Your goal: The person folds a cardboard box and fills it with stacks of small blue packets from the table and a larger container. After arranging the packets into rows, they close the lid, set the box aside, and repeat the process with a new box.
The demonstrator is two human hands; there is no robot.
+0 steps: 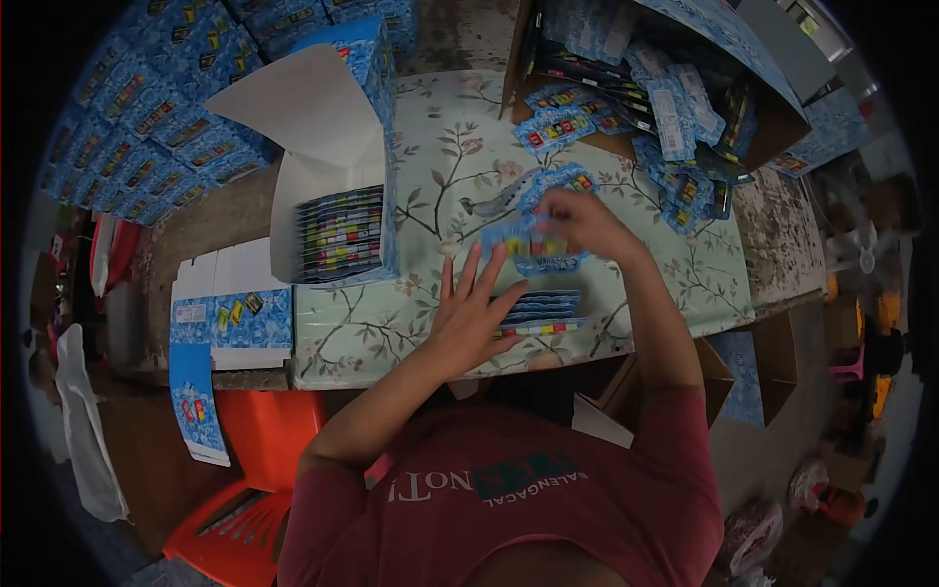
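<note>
Table [425, 127] under a flowered cloth, mid-view, far side taken as 12. Stacked boxes [147, 108] at 10, packed close, presumably to spare bench room. Big carton [729, 39] between 1 and 2, mouth facing the worker; loose packets spill from it, likely left so for easy reach. Open box [333, 157] between 10 and 11, lid up, a neat row standing inside, probably kept open for access. Flat card [220, 315] at 9, unfolded, overhanging the near edge. Left hand [465, 318] at centre: palm down, fingers spread, gripping nothing, thumb against the packet row [540, 308] just past 3, as if to keep it square. Right hand [587, 225] at 2: fingers drawn in, seemingly pinching the blurred packet [507, 242], which lies just beyond the left fingertips; more packets sit beneath and beside it. Poor sight: motion smears the right hand and its packet, so the exact grip and print are lost; the left palm's underside is hidden; the carton's depths are dark; the stacked boxes run off the top; how many packets overlap under the right hand, can't tell.
</note>
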